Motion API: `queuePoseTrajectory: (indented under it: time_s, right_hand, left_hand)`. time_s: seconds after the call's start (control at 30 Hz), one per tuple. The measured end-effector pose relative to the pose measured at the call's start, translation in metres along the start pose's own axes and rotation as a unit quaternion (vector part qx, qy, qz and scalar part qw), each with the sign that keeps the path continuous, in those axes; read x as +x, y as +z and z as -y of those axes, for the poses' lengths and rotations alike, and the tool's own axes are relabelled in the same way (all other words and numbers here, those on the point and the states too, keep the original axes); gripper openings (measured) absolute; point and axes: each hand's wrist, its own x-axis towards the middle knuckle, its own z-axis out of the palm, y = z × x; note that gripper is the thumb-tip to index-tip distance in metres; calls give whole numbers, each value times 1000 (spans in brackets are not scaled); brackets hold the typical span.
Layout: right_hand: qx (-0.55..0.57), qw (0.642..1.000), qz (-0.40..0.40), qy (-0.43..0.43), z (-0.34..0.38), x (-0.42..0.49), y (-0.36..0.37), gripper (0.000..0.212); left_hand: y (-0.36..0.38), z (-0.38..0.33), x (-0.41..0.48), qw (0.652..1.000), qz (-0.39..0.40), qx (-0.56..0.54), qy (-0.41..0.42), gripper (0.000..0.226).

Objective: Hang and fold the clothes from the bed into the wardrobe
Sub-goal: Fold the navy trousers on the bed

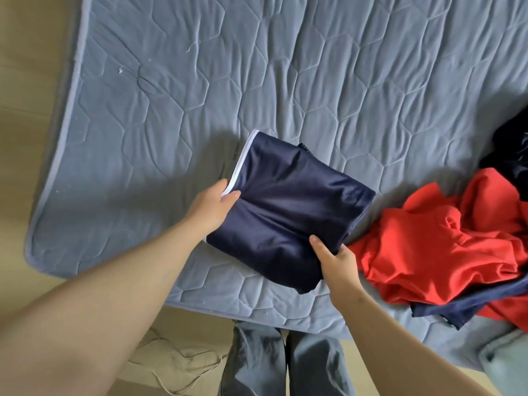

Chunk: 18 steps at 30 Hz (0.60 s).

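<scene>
Left hand [213, 208] is pinching the white-trimmed edge of the folded navy garment [285, 201], right hand [338, 262] is gripping its near corner, fingers hiding underneath. It's sitting on the bed [257, 67]; red clothes [445, 238] are running off-frame right.

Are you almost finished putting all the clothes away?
Not yet. Done: the navy blue garment with white trim looks folded into a neat square. In hand: the left hand and right hand grip its edges at the blue quilted bed. Left: the crumpled red garment and dark clothes beside it lie unfolded; no wardrobe shows.
</scene>
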Motion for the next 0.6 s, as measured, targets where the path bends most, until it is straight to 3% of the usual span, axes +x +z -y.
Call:
queuePoseTrajectory:
  time_s: [0.07,0.1,0.13,0.2,0.27,0.33,0.47,0.6]
  right_hand:
    - [17,1000,-15,1,1,4,7,9]
    - [55,998,-12,20,2,6,11,17]
    - [89,995,-4,40,3,9,16,26]
    - [105,992,-15,67,4,14,27,45]
    - [85,990,-64,94,2,20,36,69]
    - [80,984,-102,125,2,20,39,80]
    - [102,983,5,152,10,11,28,56]
    - [72,988,34,135,18,-10,11,40]
  left_hand:
    - [5,-2,6,1000,6,-16,16,28]
    - [7,-3,10,999,26,-30,14,12]
    - [8,-3,14,998,45,-36,9,21]
    - [11,-1,21,995,82,-45,-15,62]
    - [10,-2,24,990,110,-74,-44,73]
    - [6,-2,25,976,163,-126,-77,71]
    - [-1,-3,10,954,227,-162,-113,50]
    - [-9,2,-26,940,214,-227,-141,38]
